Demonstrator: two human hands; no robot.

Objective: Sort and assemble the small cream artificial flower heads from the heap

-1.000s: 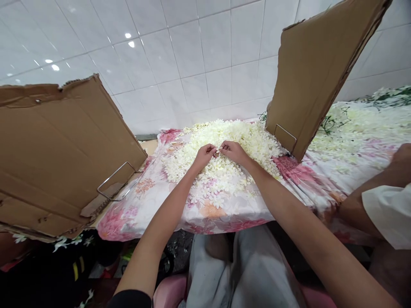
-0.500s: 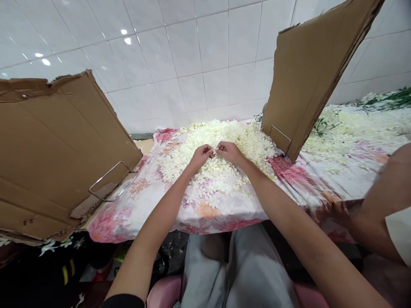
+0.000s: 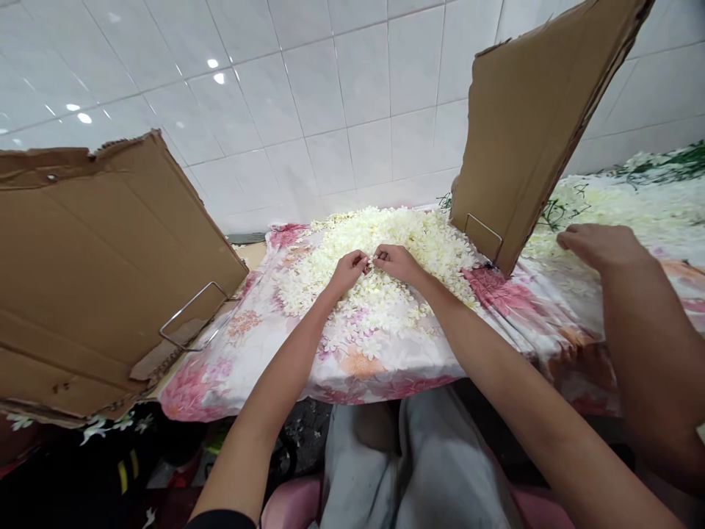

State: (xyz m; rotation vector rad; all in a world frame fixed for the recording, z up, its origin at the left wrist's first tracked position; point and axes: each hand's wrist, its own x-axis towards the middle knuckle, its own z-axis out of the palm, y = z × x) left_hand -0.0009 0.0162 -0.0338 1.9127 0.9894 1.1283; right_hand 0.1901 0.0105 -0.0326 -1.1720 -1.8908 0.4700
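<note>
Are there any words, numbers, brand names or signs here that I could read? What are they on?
No readable text anywhere.
Small dark marks, low on the big brown cardboard panel at the left: too small and blurred to tell whether they are writing.
Heap of small white flowers and pink-and-white flower-patterned cloth: no writing seen.

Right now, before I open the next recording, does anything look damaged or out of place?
Yes, the left cardboard panel has a torn, notched top edge, and the right cardboard panel has ragged edges too. The white flowers heaped on the floral cloth show nothing odd.
</note>
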